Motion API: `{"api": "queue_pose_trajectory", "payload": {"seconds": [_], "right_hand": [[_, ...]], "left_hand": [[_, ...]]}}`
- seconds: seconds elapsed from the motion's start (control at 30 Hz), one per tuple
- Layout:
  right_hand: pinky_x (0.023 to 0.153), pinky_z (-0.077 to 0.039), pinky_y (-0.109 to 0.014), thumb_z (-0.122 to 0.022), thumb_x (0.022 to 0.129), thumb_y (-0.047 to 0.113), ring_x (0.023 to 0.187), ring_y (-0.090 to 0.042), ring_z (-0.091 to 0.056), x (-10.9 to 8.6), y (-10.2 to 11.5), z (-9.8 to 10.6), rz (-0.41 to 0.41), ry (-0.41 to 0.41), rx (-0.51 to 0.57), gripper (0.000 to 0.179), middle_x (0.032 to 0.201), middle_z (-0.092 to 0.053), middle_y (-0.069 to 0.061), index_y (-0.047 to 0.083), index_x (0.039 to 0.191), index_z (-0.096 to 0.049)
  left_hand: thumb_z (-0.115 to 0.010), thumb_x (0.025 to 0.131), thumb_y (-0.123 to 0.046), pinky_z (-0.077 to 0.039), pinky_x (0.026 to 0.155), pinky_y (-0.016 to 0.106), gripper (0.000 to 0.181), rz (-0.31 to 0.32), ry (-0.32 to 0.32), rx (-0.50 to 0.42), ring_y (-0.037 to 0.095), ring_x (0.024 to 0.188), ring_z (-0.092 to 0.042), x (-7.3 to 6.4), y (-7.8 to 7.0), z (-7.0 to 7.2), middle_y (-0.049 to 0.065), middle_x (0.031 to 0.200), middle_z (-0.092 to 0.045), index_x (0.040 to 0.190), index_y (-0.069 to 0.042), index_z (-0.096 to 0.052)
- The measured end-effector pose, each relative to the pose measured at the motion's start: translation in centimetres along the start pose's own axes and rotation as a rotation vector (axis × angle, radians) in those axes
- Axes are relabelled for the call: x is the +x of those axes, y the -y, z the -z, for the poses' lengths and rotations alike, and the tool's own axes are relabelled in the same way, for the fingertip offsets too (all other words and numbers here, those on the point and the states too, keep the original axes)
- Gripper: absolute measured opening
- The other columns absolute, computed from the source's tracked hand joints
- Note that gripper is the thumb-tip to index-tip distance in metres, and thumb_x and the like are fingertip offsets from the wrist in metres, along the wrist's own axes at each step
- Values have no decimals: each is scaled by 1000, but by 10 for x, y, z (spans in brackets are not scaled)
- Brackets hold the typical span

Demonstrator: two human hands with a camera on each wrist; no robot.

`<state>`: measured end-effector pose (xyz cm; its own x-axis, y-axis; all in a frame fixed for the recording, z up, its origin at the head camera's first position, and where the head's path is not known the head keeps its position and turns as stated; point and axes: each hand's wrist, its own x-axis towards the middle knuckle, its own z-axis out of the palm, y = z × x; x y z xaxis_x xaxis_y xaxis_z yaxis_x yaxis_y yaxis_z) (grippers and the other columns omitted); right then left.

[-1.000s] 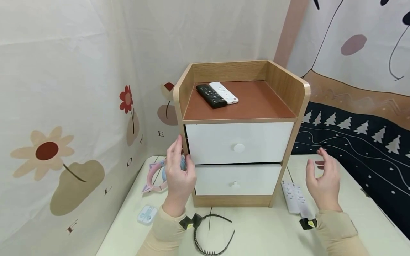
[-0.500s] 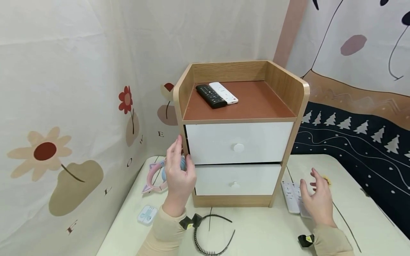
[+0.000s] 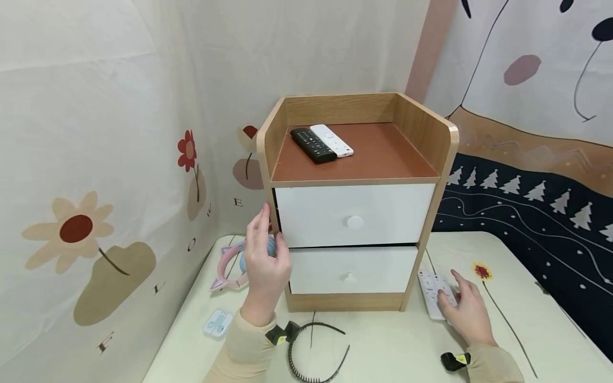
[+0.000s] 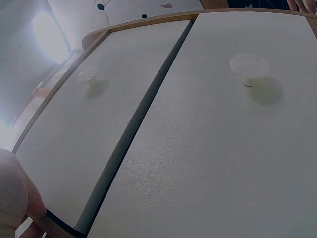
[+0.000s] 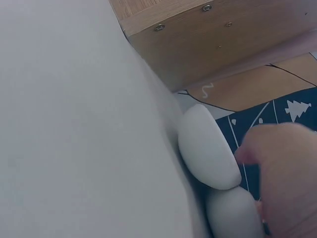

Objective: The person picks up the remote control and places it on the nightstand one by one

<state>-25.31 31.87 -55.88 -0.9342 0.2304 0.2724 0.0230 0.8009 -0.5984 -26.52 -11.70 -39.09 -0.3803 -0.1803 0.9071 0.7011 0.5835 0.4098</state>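
A small wooden cabinet (image 3: 347, 302) with two white drawers stands in the middle of the head view. My left hand (image 3: 264, 268) rests against its left side, with the fingers straight along the panel and the thumb at the front edge. In the left wrist view the thumb (image 4: 20, 191) lies by the gap between the drawers. To the right of the cabinet, my right hand (image 3: 466, 311) reaches down over two white remote controls (image 3: 431, 298) lying side by side, fingers spread and partly covering one. Their rounded ends (image 5: 208, 148) show close to the fingers in the right wrist view.
On the cabinet's brown top lie a black remote control (image 3: 313, 146) and a white one (image 3: 332, 140). A black headband (image 3: 293, 361) lies in front. Pink-and-blue headphones (image 3: 222, 268) and a small clear case (image 3: 218, 324) are at left. Curtains enclose the table.
My right hand has come down and slightly left, from the air beside the cabinet to the white remote controls. The left hand stays on the cabinet's side.
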Motion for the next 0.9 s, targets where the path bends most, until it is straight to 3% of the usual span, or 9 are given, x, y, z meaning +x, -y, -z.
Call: {"api": "queue_pose_trajectory", "payload": {"seconds": [0.13,0.5,0.73,0.9], "right_hand": [[110,-43,-79,-67,103,27,135,-66,-51,2,0,-1,0,53,-54,72,153,-47,-44,-1,164,-42],[108,-47,-76,-65,103,21,131,-64,-58,1,3,-2,-9,30,-95,37,142,-60,-43,-3,130,-73],[108,-49,-74,-65,104,27,132,-65,-58,6,5,9,-39,106,-141,43,142,-62,-43,-1,135,-74],[106,-50,-74,-70,102,31,132,-66,-58,7,3,19,-9,182,-166,49,142,-61,-44,0,140,-72]], "left_hand": [[-60,97,14,-55,90,44,64,3,-2,2,41,118,-65,0,0,1,30,143,-62,160,3,-52],[-60,97,14,-56,87,40,64,-13,-7,-8,40,113,-66,1,0,1,30,142,-63,159,3,-53],[-60,97,14,-56,89,41,63,-10,-4,-13,40,113,-66,1,1,1,30,142,-63,159,4,-53],[-60,97,14,-56,89,40,63,-14,-1,-14,40,113,-66,1,1,1,30,142,-63,159,4,-53]]}}
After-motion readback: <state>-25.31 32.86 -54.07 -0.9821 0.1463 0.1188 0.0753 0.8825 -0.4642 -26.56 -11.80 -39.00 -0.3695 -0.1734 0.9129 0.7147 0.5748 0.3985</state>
